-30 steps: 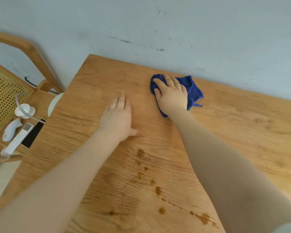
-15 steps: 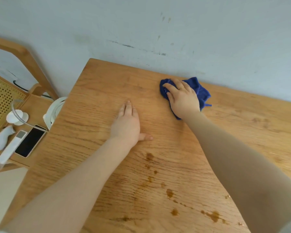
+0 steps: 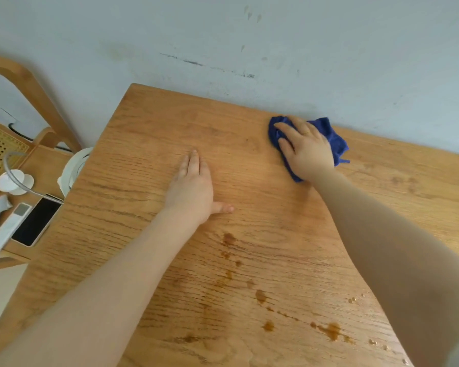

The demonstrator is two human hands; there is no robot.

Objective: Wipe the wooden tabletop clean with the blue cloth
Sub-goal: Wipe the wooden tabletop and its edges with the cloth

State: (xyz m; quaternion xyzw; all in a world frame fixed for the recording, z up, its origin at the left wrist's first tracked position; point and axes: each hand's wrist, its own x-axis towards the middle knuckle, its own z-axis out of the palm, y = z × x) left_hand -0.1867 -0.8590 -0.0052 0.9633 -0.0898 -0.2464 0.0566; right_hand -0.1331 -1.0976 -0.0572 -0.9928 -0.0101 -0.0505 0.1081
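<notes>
The blue cloth [image 3: 334,140] lies bunched on the wooden tabletop [image 3: 149,144] near its far edge, close to the pale wall [image 3: 249,35], toward the right of the view. The right hand [image 3: 306,151] lies on top of it, palm down, fingers spread and mostly straight, pressing the fabric flat against the wood rather than gripping it; folds of cloth show beyond the fingertips, to the right of the knuckles and below the heel of the hand. A thin ring [image 3: 306,132] sits on one finger. The left hand [image 3: 192,188] rests flat on bare wood well to the left of the cloth and nearer the person, fingers together and straight, thumb stuck out to the right, holding nothing. Nearer still, a trail of brown spill stains [image 3: 260,296] runs diagonally across the tabletop from just below the left thumb toward the lower right, ending in a larger blotch [image 3: 330,330] with a few clear droplets [image 3: 353,300] beside it. Off the left edge stands a wooden chair [image 3: 29,83] with a woven cane back, and on its seat sit a dark-screened phone [image 3: 36,225], a white remote-like device [image 3: 8,229] and some white objects too blurred at the frame edge to identify, possibly a small fan [image 3: 73,168].
</notes>
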